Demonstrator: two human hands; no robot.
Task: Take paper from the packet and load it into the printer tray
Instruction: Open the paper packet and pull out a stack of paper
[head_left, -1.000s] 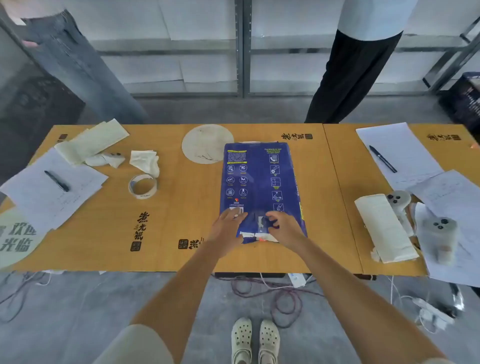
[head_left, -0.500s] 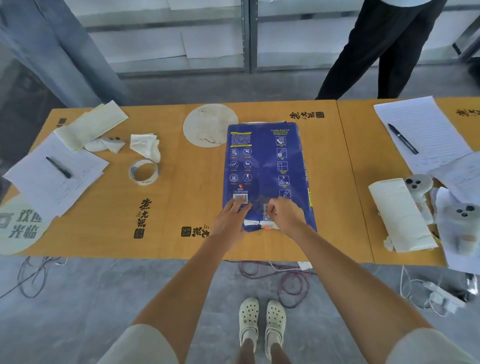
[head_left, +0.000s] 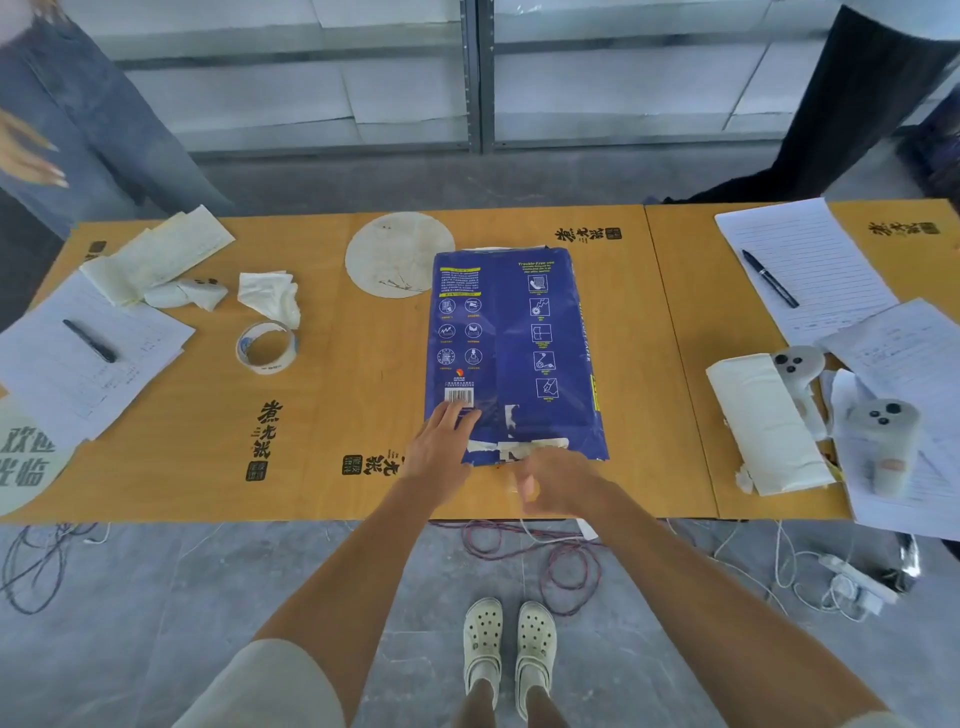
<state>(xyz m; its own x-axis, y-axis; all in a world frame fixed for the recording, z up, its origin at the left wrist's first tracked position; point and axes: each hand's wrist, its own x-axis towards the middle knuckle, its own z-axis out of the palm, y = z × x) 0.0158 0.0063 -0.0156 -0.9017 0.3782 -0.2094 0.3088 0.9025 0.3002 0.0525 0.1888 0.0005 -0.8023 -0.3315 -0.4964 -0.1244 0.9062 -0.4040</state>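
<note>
A blue paper packet lies flat in the middle of the orange table, long side pointing away from me. Its near end shows torn white patches. My left hand lies flat on the packet's near left corner, fingers spread beside the barcode. My right hand is blurred, just off the packet's near edge, fingers curled; whether it pinches a scrap of wrapper I cannot tell. No printer or tray is in view.
A tape roll, crumpled tissues and sheets with a pen lie left. Lined paper with a pen, a paper roll and two grey controllers lie right. Two people stand behind the table; cables trail on the floor.
My right hand has pulled back from the packet's near end toward me. The left hand stays pressed on the packet. The camera view has shifted slightly.
</note>
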